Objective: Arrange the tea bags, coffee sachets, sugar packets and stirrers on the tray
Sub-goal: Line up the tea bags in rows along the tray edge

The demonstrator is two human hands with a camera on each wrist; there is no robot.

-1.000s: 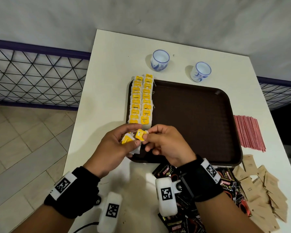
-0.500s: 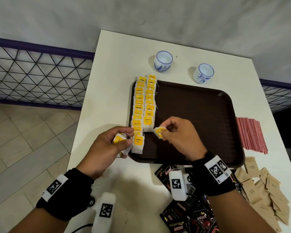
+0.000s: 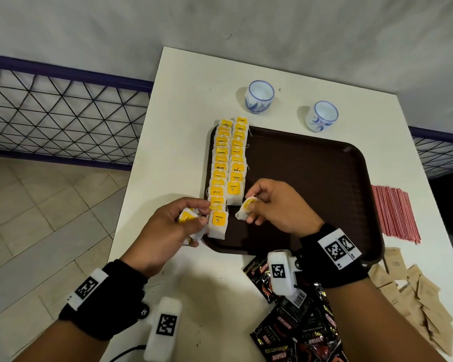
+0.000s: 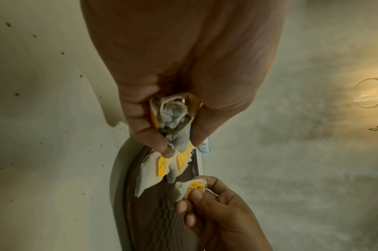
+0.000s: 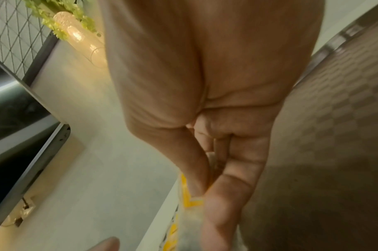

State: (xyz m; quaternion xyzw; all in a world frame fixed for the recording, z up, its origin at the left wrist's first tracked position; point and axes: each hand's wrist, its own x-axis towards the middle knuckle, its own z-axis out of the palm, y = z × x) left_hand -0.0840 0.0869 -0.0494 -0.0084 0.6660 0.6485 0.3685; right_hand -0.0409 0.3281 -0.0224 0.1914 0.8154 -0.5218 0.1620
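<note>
Pinching one tea bag (image 3: 246, 209), right hand (image 3: 277, 206) hovers just past the shorter row's (image 3: 237, 163) near end on the tray (image 3: 324, 184); left hand (image 3: 165, 228) grips spare bags (image 3: 187, 218) beside it. Risk: loose strings snagging, dragging laid bags askew.

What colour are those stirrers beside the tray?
The stirrers are red; the head view shows them best.
</note>
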